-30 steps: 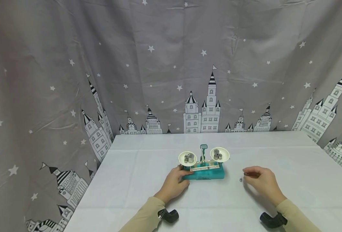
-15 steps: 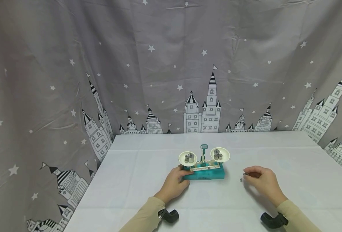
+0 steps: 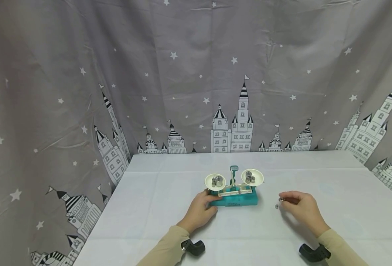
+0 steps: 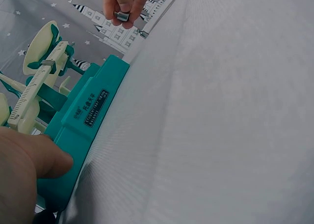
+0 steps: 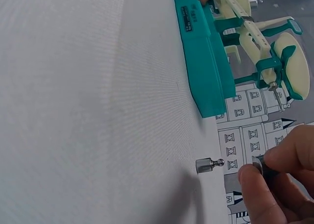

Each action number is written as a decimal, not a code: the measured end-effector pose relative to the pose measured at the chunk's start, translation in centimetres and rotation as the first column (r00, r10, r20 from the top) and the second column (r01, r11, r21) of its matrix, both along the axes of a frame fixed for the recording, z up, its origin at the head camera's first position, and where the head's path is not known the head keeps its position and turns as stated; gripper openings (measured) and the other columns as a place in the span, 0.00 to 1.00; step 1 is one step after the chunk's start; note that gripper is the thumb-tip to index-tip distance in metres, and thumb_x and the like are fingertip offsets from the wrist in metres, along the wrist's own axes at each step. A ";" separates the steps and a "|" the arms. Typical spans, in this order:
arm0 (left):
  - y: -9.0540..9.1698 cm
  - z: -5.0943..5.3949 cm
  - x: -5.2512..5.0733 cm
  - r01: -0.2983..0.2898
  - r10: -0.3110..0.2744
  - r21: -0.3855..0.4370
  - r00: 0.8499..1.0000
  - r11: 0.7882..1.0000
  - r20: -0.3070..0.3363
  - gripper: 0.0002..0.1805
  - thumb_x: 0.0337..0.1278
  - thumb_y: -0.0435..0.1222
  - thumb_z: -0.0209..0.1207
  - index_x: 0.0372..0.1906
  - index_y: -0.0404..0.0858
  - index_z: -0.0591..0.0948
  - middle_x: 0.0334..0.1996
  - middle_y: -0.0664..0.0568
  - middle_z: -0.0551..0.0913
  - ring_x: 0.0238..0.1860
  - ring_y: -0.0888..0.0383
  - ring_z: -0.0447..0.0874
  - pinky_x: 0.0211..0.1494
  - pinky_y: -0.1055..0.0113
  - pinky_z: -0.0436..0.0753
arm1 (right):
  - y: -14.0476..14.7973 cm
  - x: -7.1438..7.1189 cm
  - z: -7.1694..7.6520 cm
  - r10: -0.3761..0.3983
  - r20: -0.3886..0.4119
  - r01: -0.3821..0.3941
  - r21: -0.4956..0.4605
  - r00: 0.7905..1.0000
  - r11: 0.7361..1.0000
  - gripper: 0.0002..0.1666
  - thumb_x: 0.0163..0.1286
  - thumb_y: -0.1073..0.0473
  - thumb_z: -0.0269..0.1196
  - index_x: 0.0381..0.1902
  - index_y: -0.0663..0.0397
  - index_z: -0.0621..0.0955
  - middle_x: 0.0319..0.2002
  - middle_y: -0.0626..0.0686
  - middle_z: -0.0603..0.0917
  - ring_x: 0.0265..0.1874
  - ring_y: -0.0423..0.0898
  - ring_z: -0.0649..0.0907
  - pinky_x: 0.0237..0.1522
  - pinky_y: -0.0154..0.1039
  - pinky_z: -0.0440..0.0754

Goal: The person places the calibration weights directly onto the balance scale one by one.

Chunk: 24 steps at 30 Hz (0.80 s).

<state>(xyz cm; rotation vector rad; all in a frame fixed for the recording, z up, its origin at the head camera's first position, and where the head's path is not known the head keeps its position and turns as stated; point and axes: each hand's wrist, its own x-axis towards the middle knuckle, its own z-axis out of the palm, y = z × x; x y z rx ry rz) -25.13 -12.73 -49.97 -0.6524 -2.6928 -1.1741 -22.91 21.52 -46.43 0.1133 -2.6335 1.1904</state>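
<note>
A teal balance scale stands on the table, its left pan hanging lower than its right pan. Both pans hold metal weights. My left hand grips the left end of the base; in the left wrist view its thumb lies against the front face. To the right of the scale, my right hand pinches a small metal weight between thumb and fingers, raised above the table. Another small knobbed weight stands upright on the tabletop close by that hand, apart from it.
A white cloth covers the table. Behind it hangs a grey curtain printed with castles and stars. The scale's pointer rises between the pans. Black wrist cameras sit on both forearms.
</note>
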 end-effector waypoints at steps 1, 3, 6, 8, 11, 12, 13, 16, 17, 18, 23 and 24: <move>0.0 0.0 0.0 0.000 0.000 0.000 1.000 1.000 0.000 0.19 0.58 0.31 0.59 0.54 0.40 0.87 0.70 0.36 0.75 0.72 0.37 0.71 0.74 0.39 0.70 | 0.0 0.0 0.0 0.004 -0.001 -0.004 -0.002 1.000 1.000 0.13 0.59 0.70 0.69 0.44 0.65 0.88 0.41 0.63 0.91 0.31 0.24 0.83 0.38 0.23 0.83; 0.0 -0.1 0.0 0.003 -0.003 0.001 1.000 1.000 -0.004 0.19 0.58 0.31 0.59 0.54 0.40 0.87 0.70 0.36 0.75 0.72 0.37 0.71 0.74 0.39 0.71 | -0.1 0.0 0.0 0.005 0.000 -0.005 -0.009 1.000 1.000 0.13 0.59 0.70 0.69 0.43 0.65 0.88 0.41 0.63 0.91 0.31 0.23 0.83 0.38 0.23 0.84; 0.0 -0.1 0.0 0.002 -0.002 0.001 1.000 1.000 -0.007 0.19 0.58 0.31 0.60 0.54 0.40 0.87 0.70 0.36 0.75 0.72 0.37 0.72 0.74 0.39 0.71 | -0.2 -0.1 0.0 0.003 -0.004 -0.003 -0.016 1.000 1.000 0.13 0.59 0.70 0.70 0.43 0.66 0.88 0.41 0.63 0.91 0.31 0.23 0.82 0.38 0.22 0.84; 0.0 -0.1 0.0 0.001 -0.001 0.000 1.000 1.000 -0.011 0.19 0.57 0.31 0.60 0.54 0.40 0.87 0.69 0.36 0.75 0.72 0.37 0.72 0.74 0.38 0.71 | -0.3 -0.1 0.0 -0.001 -0.005 0.001 -0.014 1.000 1.000 0.13 0.59 0.69 0.70 0.43 0.66 0.88 0.41 0.63 0.91 0.31 0.23 0.82 0.37 0.22 0.84; 0.0 -0.1 0.0 -0.002 0.001 -0.003 1.000 1.000 -0.012 0.19 0.57 0.31 0.60 0.54 0.40 0.87 0.69 0.37 0.76 0.72 0.38 0.72 0.73 0.38 0.71 | -0.3 0.0 0.1 -0.003 -0.010 0.003 -0.007 1.000 1.000 0.13 0.59 0.69 0.70 0.43 0.66 0.88 0.41 0.63 0.91 0.31 0.24 0.83 0.37 0.23 0.84; 0.0 -0.1 0.0 -0.002 0.002 -0.003 1.000 1.000 -0.011 0.19 0.57 0.31 0.60 0.54 0.40 0.87 0.69 0.37 0.76 0.71 0.38 0.73 0.74 0.39 0.71 | -0.4 0.0 0.2 -0.004 -0.010 0.004 -0.005 1.000 1.000 0.13 0.59 0.69 0.70 0.43 0.66 0.88 0.41 0.63 0.91 0.31 0.24 0.83 0.37 0.23 0.84; 0.0 -0.1 0.0 -0.001 0.001 -0.004 1.000 1.000 -0.012 0.19 0.57 0.31 0.60 0.54 0.40 0.87 0.69 0.37 0.76 0.71 0.38 0.73 0.73 0.39 0.71 | -0.4 0.0 0.2 -0.004 -0.011 0.004 -0.004 1.000 1.000 0.13 0.59 0.69 0.70 0.43 0.66 0.88 0.41 0.63 0.91 0.31 0.24 0.83 0.37 0.23 0.84; 0.0 -0.1 0.0 -0.002 0.002 -0.007 1.000 1.000 -0.010 0.19 0.58 0.31 0.60 0.54 0.40 0.87 0.69 0.37 0.76 0.71 0.38 0.73 0.74 0.39 0.71 | -0.4 0.0 0.3 -0.007 -0.013 0.007 -0.003 1.000 1.000 0.13 0.59 0.69 0.70 0.43 0.66 0.88 0.40 0.63 0.91 0.30 0.24 0.83 0.37 0.23 0.84; 0.0 -0.1 0.0 -0.002 0.002 -0.008 1.000 1.000 -0.010 0.19 0.58 0.31 0.60 0.54 0.40 0.87 0.69 0.37 0.76 0.71 0.38 0.73 0.74 0.39 0.71 | -0.4 0.0 0.4 -0.007 -0.013 0.007 -0.005 1.000 1.000 0.12 0.59 0.69 0.70 0.42 0.66 0.88 0.40 0.62 0.91 0.30 0.24 0.83 0.37 0.23 0.83; 0.0 -0.1 0.0 -0.002 0.002 -0.008 1.000 1.000 -0.010 0.19 0.58 0.31 0.60 0.54 0.40 0.87 0.69 0.37 0.76 0.71 0.38 0.73 0.73 0.39 0.71 | -0.4 0.0 0.4 -0.007 -0.014 0.007 -0.006 1.000 1.000 0.12 0.59 0.69 0.70 0.42 0.66 0.88 0.40 0.62 0.91 0.30 0.24 0.83 0.37 0.22 0.83; 0.0 -0.1 0.0 -0.003 0.003 -0.007 1.000 1.000 -0.010 0.19 0.57 0.31 0.59 0.54 0.40 0.87 0.69 0.37 0.75 0.71 0.38 0.73 0.73 0.38 0.71 | -0.3 0.0 0.3 0.005 -0.038 -0.006 -0.026 0.999 1.000 0.11 0.58 0.71 0.70 0.40 0.65 0.88 0.39 0.62 0.92 0.30 0.23 0.82 0.36 0.21 0.83; 0.0 -0.1 0.0 -0.002 0.002 -0.006 1.000 1.000 -0.011 0.19 0.57 0.31 0.59 0.54 0.40 0.87 0.70 0.37 0.75 0.71 0.38 0.73 0.73 0.38 0.71 | -0.3 0.0 0.3 0.007 -0.050 -0.009 -0.031 0.999 0.999 0.10 0.57 0.71 0.70 0.39 0.64 0.88 0.38 0.61 0.92 0.29 0.23 0.82 0.35 0.21 0.83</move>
